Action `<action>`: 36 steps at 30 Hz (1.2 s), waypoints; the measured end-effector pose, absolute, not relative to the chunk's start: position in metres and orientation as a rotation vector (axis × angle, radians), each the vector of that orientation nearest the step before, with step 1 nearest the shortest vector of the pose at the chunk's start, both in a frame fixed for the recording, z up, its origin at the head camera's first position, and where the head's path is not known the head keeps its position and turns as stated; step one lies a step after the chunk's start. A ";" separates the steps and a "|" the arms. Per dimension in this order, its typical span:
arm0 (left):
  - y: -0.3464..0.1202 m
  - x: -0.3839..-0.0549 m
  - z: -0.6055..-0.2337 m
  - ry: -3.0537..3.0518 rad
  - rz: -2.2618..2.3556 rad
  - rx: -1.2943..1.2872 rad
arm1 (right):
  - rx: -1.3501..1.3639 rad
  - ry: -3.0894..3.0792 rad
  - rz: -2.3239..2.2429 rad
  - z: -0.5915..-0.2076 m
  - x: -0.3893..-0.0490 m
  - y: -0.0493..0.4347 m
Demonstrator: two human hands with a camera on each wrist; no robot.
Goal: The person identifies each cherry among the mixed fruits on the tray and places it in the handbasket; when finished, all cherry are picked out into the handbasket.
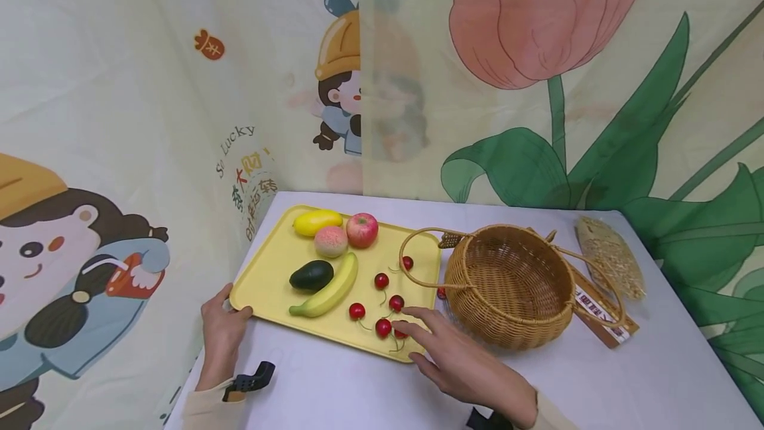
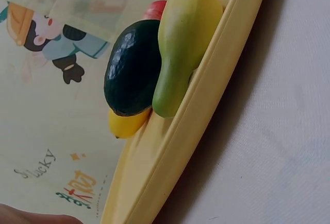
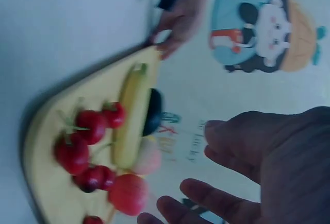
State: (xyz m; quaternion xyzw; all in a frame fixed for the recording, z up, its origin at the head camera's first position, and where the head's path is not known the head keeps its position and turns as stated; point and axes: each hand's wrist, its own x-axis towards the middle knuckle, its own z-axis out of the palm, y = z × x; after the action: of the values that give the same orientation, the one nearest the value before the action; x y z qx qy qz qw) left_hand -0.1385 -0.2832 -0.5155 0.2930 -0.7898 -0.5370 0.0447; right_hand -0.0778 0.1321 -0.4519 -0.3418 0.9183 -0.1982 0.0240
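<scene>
My left hand (image 1: pixel 223 327) holds the near left corner of a yellow tray (image 1: pixel 268 271), its thumb along the front edge. Over the tray's right end, my right hand (image 1: pixel 450 360) reaches with spread fingers, fingertips right at several red cherries (image 1: pixel 382 328) with green stems. In the right wrist view that hand (image 3: pixel 232 167) has nothing between its fingers. A green-yellow banana (image 1: pixel 335 287) lies mid-tray beside a dark avocado (image 1: pixel 312 275). Behind them sit a peach (image 1: pixel 331 241), a red apple (image 1: pixel 362 230) and a yellow oval fruit (image 1: pixel 318 222).
A wicker basket (image 1: pixel 507 314) stands right of the tray, one handle overhanging the tray's right edge. One cherry (image 1: pixel 442 292) shows beside the basket. Farther right lie a brown packet (image 1: pixel 603 314) and a clear bag of grain-like pieces (image 1: pixel 611 257). Printed curtains (image 1: pixel 406 171) border the white table.
</scene>
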 end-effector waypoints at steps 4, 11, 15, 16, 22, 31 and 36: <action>-0.284 -0.138 -0.516 -2.406 -1.636 0.896 | -1.106 2.815 -0.470 -0.479 -0.097 0.116; -0.283 -0.137 -0.518 -2.380 -1.667 0.889 | -1.229 2.813 -0.342 -0.508 -0.112 0.100; -0.281 -0.137 -0.518 -2.365 -1.685 0.901 | -1.237 2.812 -0.339 -0.513 -0.115 0.096; -0.280 -0.137 -0.518 -2.359 -1.690 0.904 | -1.234 2.811 -0.349 -0.514 -0.115 0.095; -0.279 -0.138 -0.517 -2.356 -1.692 0.895 | -1.205 2.810 -0.420 -0.517 -0.116 0.094; -0.280 -0.138 -0.517 -2.361 -1.669 0.917 | -1.161 2.785 -0.506 -0.516 -0.117 0.096; -0.281 -0.137 -0.518 -2.356 -1.665 0.919 | -1.097 2.805 -0.580 -0.515 -0.118 0.100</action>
State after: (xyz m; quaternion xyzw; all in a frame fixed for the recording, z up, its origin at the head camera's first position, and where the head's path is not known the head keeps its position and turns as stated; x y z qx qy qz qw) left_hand -0.1372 -0.2808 -0.5179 0.3030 -0.7768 -0.5491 0.0569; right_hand -0.1177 0.1003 -0.5147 -0.3573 0.9139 -0.1889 0.0371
